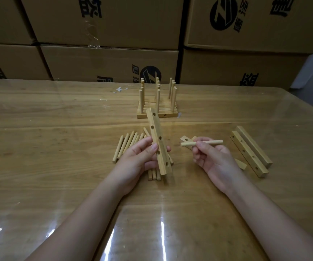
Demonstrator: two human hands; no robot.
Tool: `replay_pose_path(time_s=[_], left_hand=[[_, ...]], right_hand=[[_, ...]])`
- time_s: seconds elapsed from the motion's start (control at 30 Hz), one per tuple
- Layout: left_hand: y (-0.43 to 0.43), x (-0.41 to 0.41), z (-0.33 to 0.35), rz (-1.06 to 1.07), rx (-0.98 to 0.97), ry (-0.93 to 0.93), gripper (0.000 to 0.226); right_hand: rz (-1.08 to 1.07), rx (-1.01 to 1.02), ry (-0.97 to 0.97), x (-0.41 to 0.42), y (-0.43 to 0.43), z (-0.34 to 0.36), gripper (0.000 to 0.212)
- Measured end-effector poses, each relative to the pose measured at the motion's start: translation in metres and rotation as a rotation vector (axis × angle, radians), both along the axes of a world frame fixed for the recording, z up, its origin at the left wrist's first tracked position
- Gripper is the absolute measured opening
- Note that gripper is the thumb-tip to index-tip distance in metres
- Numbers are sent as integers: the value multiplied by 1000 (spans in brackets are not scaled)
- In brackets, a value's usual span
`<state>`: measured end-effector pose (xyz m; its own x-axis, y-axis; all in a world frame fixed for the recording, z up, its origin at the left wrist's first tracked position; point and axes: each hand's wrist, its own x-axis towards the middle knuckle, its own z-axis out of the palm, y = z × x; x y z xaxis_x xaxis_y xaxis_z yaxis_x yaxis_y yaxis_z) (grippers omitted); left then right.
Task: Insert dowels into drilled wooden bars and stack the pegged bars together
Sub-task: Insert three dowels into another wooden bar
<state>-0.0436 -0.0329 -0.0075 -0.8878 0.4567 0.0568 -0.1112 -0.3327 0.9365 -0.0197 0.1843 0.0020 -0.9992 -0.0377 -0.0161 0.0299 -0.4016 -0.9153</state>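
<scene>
Head view: left hand point(138, 159), grip curled round a drilled bar point(156, 131), held it tilted above loose dowels point(127, 146) near centre; right hand point(214, 159), grip pinched on one dowel point(212, 142), held it level to the right; pegged stack point(157, 110) stood far centre on the tabletop point(57, 129); spare bars point(246, 153) lay right.

We see a wooden table point(57, 113) under a glossy clear sheet. Toward its far edge stand pegged bars point(170, 115). Mid-table lie loose dowels point(127, 144), and nearer the right edge two drilled bars point(246, 153) lie side by side.
</scene>
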Motion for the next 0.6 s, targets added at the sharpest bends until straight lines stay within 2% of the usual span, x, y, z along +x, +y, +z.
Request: replay_pose_path(time_s=[0.2,0.3,0.6], left_hand=[[1,2,1,-5,-4,13,51],[1,2,1,-10,-9,23,46],[2,0,1,28,22,-4,37]], right_hand=[[41,51,39,0,-1,-1,20],[58,77,52,1,-3,0,26],[148,268,124,6,-6,3,14]])
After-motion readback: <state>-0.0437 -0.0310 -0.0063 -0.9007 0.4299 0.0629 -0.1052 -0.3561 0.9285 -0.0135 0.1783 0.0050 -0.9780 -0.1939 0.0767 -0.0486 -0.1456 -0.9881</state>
